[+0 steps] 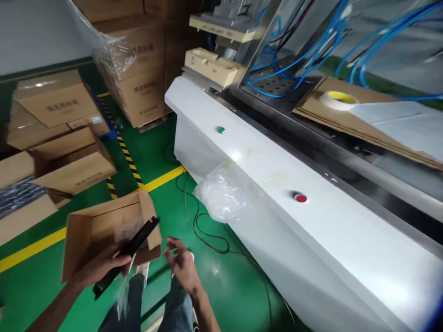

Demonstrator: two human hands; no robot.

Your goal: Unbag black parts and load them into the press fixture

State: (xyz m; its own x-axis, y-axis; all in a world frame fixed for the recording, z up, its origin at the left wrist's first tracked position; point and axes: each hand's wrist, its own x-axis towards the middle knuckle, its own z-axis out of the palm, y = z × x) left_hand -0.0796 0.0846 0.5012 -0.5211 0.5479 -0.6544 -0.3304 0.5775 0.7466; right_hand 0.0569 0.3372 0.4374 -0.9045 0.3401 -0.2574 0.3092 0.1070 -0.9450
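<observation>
The white machine (263, 168) ran along your right, above the green floor (211, 265). The open box (76, 242) stood on that floor, by your feet. A clear bag (221, 193) hung at the machine's front edge. The black bar (147, 231) was up in your left hand (102, 265), clamped around its middle, and slanted across the box's near side. Your right hand (183, 267), near the box, had its fingers apart, loosely curled. Clear film (122, 297) dangled below your left hand.
</observation>
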